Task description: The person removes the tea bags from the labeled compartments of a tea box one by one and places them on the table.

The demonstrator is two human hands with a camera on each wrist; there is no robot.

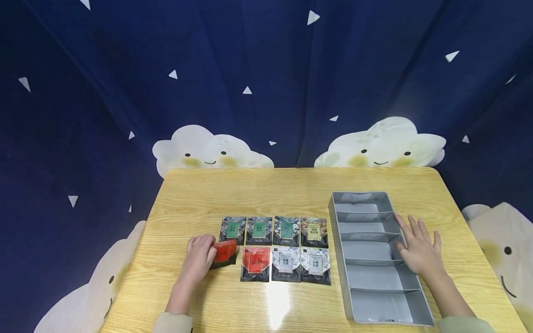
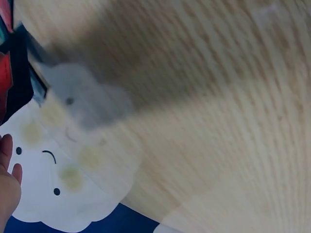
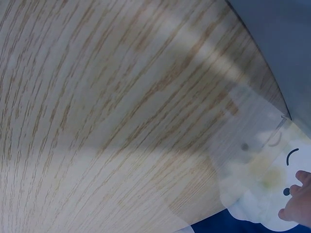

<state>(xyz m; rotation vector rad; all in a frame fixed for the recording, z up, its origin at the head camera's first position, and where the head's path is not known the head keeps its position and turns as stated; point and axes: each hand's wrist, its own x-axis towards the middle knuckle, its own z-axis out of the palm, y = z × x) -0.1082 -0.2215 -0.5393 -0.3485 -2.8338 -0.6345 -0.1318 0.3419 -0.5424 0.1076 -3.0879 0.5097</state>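
Note:
At the left end of the laid-out packets, my left hand (image 1: 200,253) pinches a red and black tea packet (image 1: 225,253) by its left side. That packet is tilted, its upper part bent toward me, and it shows dark and red in the left wrist view (image 2: 19,73). Right of it lies another red and black packet (image 1: 256,263), flat on the table. My right hand (image 1: 421,249) rests with spread fingers on the right rim of a grey divided tray (image 1: 347,296), the thumb reaching over its edge. The tray's compartments hold no packets.
Two white-patterned packets (image 1: 286,263) continue the near row. Behind it runs a row with green-labelled packets (image 1: 259,230) and a yellow-labelled packet (image 1: 314,232), close to the tray's left wall. A dark blue curtain (image 1: 275,69) with cloud faces surrounds the wooden table (image 1: 250,189).

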